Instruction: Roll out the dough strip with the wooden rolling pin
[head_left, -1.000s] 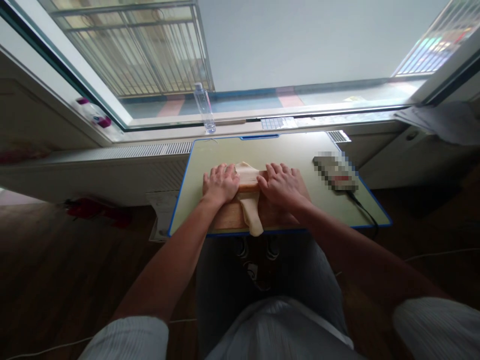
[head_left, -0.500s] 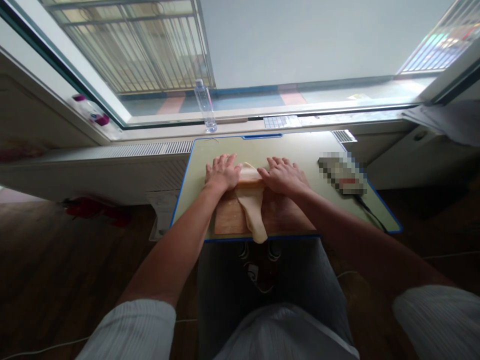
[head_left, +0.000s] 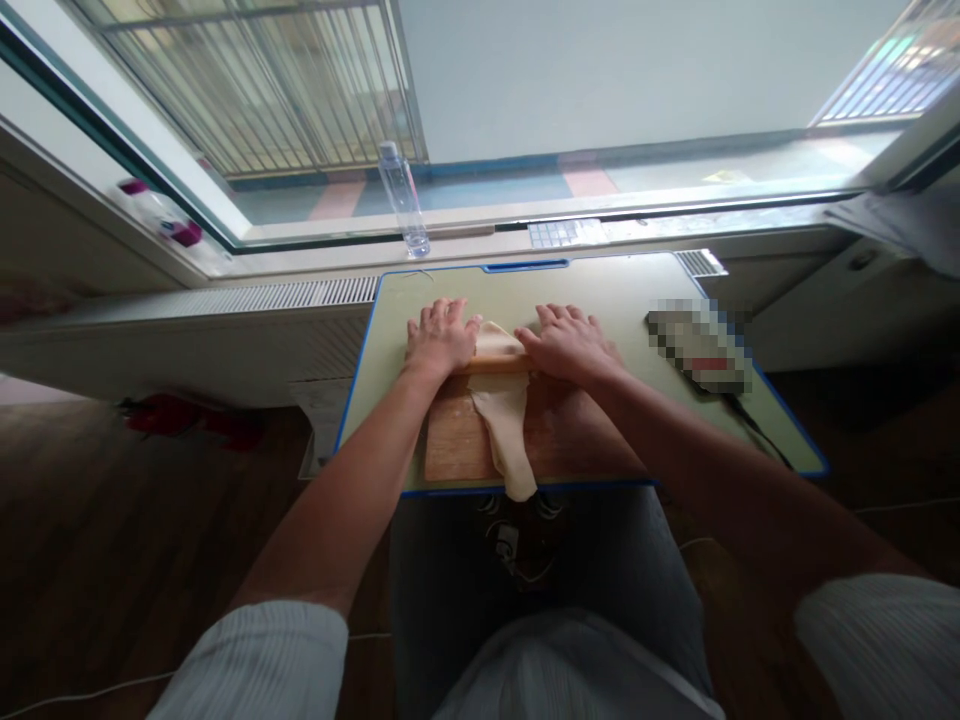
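A light wooden rolling pin lies crosswise on a long strip of pale dough. My left hand presses down over the pin's left end, and my right hand over its right end. Both palms bear on the pin, fingers stretched forward over it, thumbs pointing inward. The pin's ends are hidden under my hands. Beneath the dough is a brown wooden board. A wider flap of dough shows beyond the pin, while the narrow near end hangs past the board's front edge.
The board rests on a small pale green table with a blue rim. On its right side lies a blurred-out device with a black cable. A clear bottle stands on the windowsill behind, and a purple-capped bottle leans at the left.
My hands and the rolling pin have moved slightly away from me over the dough. The view has shifted a little, and the dough strip stays on the board.
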